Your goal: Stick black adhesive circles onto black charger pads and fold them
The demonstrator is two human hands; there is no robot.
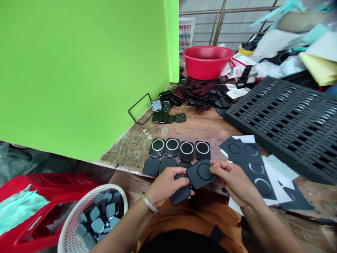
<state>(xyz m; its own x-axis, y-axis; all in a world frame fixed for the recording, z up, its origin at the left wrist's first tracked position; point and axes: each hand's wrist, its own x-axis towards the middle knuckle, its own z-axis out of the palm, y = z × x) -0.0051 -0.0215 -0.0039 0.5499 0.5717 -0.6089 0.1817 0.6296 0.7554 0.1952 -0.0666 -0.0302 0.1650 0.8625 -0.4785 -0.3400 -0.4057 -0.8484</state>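
Note:
A black hinged folding wireless charger (201,175) hangs unfolded above the table's front edge, its larger panel marked with a dark raised ring. My left hand (168,185) is closed around the hinge side, thumb on top and fingers underneath. At the far corner of the ringed panel, my right hand (228,175) pinches the edge between thumb and fingers. Just beyond lies a row of several similar unfolded chargers (172,147), with pale rings showing on bare faces. Dark square sticker sheets (246,151) with ring shapes lie beside my right hand on white backing paper.
A white basket (64,219) holding folded chargers stands lower left, beside a red plastic stool (60,189). A green board (86,70) blocks the left. Dark panels (197,93) are heaped before a red basin (206,66). A black slotted tray (286,123) lies right.

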